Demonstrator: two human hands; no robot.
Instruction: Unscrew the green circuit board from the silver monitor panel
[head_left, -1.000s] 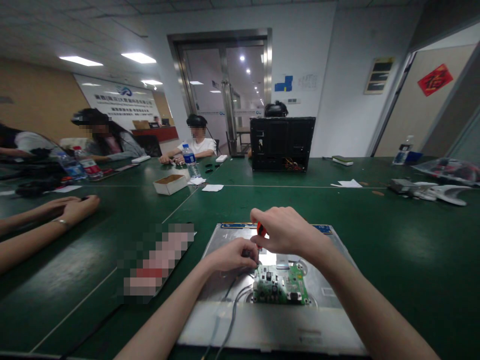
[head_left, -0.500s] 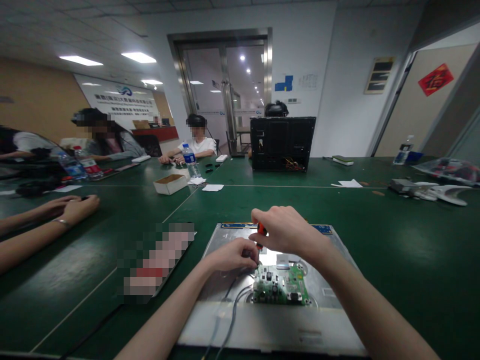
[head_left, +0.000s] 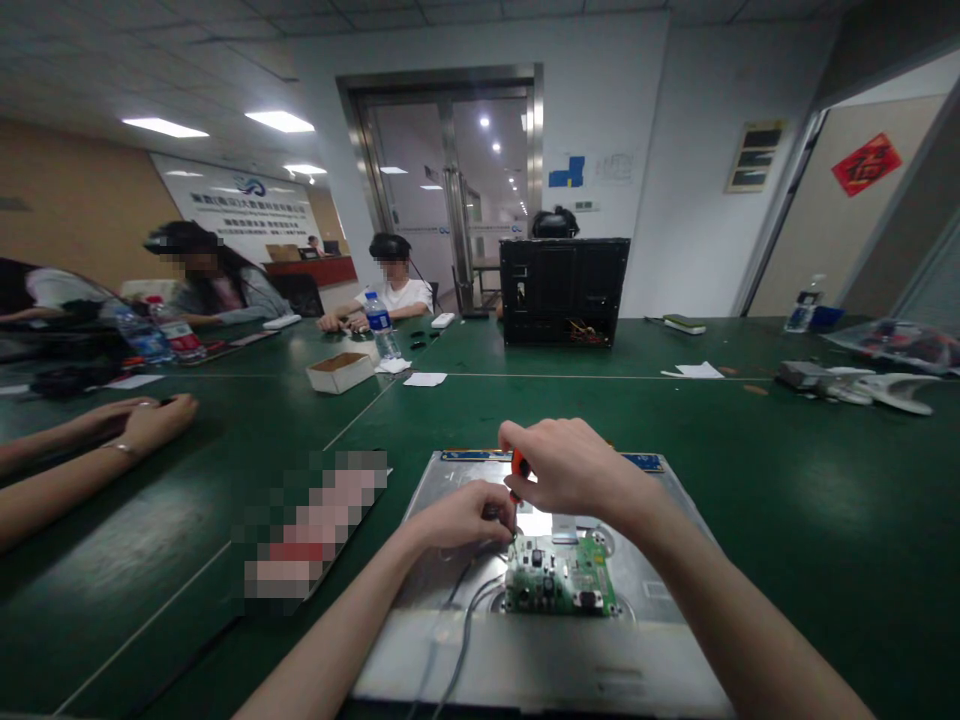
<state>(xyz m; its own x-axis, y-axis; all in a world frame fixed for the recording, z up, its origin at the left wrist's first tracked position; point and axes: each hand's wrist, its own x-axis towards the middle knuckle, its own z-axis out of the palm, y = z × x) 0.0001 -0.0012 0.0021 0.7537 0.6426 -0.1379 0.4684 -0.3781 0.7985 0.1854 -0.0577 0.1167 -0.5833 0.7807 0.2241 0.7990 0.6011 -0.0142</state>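
Note:
My right hand (head_left: 566, 465) is closed round the orange-red handle of a screwdriver (head_left: 519, 464), held upright with its tip down by the far left corner of a green circuit board (head_left: 561, 576). Beside the shaft, the curled fingers of my left hand (head_left: 471, 512) are pinched together close to that corner; what they hold, if anything, is hidden. The board sits on the metal back of a flat display panel (head_left: 540, 655), which lies on the green table. Dark cables (head_left: 466, 640) run from the board's left side toward me.
A blurred flat object (head_left: 322, 535) lies left of the panel. Another person's hands (head_left: 161, 420) rest farther left. Beyond are a small open box (head_left: 340, 373), a water bottle (head_left: 381, 325) and a black equipment case (head_left: 564, 292). Metal and white parts (head_left: 855, 382) lie at right.
Both hands stay at the board's far left corner with the screwdriver upright. My right hand has turned very slightly. The whole view has shifted a little.

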